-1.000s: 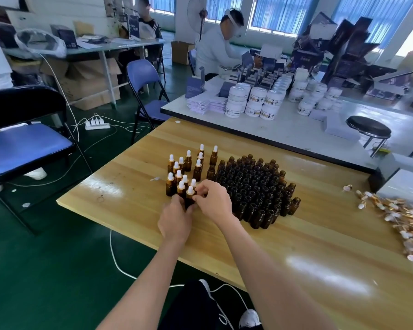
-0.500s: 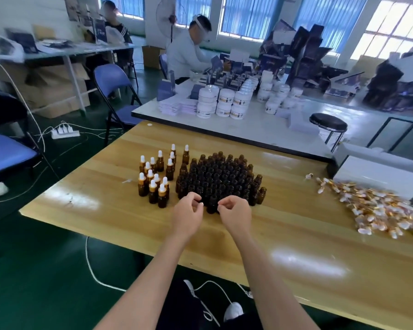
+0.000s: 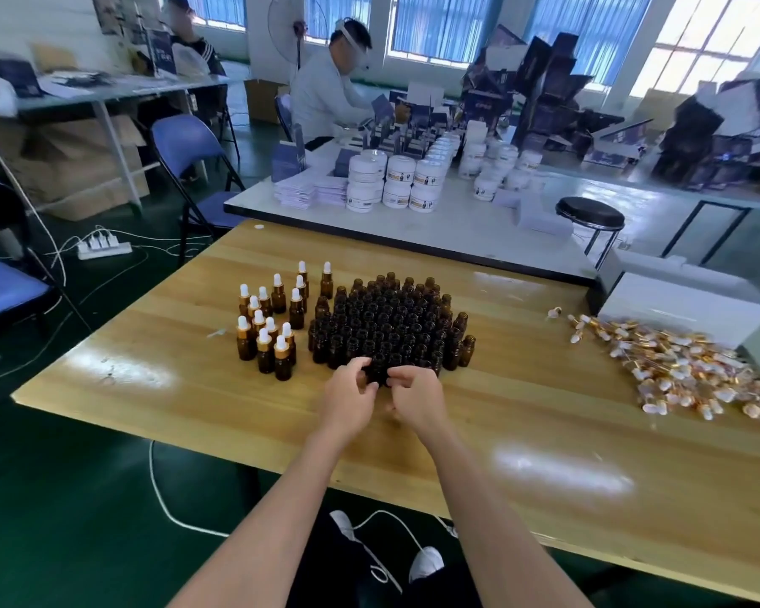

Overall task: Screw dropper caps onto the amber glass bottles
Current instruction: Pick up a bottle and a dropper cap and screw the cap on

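Left hand (image 3: 351, 399), right hand (image 3: 418, 399) at near edge of open bottles (image 3: 391, 322) packed mid-counter (image 3: 501, 432). Fingers (image 3: 360, 366) curled by front bottle (image 3: 380, 373); whether clamped, cannot tell. Caps (image 3: 685, 370) heaped well apart, right. Risk: knuckles nudge cluster, neighbours topple.

The table (image 3: 523, 423) at centre frame is varnished wood, glossy with window glare. Amber bottles (image 3: 391, 326) look like dark smooth glass; the dropper caps (image 3: 685, 370) at right show shiny gold collars and matt white bulbs.
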